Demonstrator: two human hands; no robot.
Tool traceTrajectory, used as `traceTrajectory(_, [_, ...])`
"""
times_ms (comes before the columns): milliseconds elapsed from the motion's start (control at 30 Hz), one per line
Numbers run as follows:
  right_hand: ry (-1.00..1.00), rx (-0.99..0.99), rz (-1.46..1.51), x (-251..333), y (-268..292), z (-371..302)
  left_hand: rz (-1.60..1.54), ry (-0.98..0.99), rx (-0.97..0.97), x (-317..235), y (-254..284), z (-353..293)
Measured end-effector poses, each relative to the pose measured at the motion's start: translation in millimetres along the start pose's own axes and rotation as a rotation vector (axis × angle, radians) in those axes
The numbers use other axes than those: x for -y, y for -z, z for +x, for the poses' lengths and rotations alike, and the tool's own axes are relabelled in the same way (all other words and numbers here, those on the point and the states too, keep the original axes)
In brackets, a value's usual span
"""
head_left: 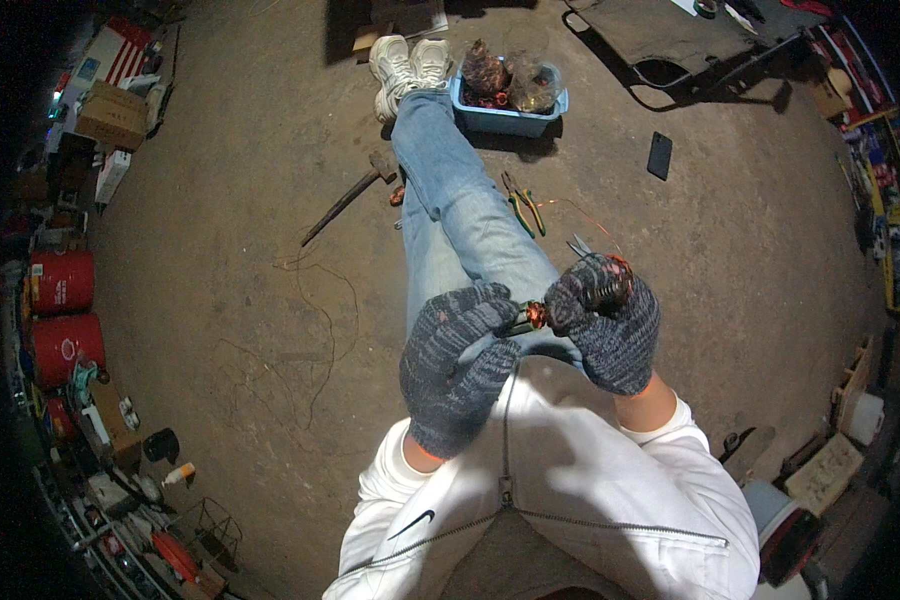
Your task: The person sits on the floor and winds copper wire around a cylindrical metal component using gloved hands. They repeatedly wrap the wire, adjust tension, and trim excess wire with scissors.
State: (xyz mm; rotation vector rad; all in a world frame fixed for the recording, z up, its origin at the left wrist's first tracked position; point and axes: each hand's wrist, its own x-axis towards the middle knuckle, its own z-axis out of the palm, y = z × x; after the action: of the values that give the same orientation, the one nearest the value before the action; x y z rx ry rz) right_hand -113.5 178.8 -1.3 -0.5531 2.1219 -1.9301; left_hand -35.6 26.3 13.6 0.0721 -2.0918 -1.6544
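Both of my hands wear dark grey knitted gloves and meet above my lap. My left hand (pixel 455 365) is closed around a small metal piece with a copper-coloured coil (pixel 537 315) at its end. Against the coil's other side, my right hand (pixel 610 325) has its fingers curled. A pointed silver tool tip (pixel 578 245) sticks out above that hand, and a bit of orange shows by its knuckles; the rest of the tool is hidden. A thin copper wire (pixel 580 208) arcs beyond it. Pliers with green and yellow handles (pixel 524 205) lie on the floor right of my legs.
Beyond my shoes stands a blue plastic bin (pixel 505 122) holding copper scraps and a clear bag. A hammer (pixel 348 198) and loose wire (pixel 330 310) lie to the left. A phone (pixel 659 156) lies at right. Red drums (pixel 68 350) line the left side.
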Motion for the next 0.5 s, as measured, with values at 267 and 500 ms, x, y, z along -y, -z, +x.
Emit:
traceTrajectory(267, [0.256,0.292,-0.416,-26,14,-21,0.410,-0.218,0.107,-14,11,8])
traceTrajectory(500, [0.417,0.332,-1.060,0,12,-24,0.512,-0.320,0.090,-24,8,15])
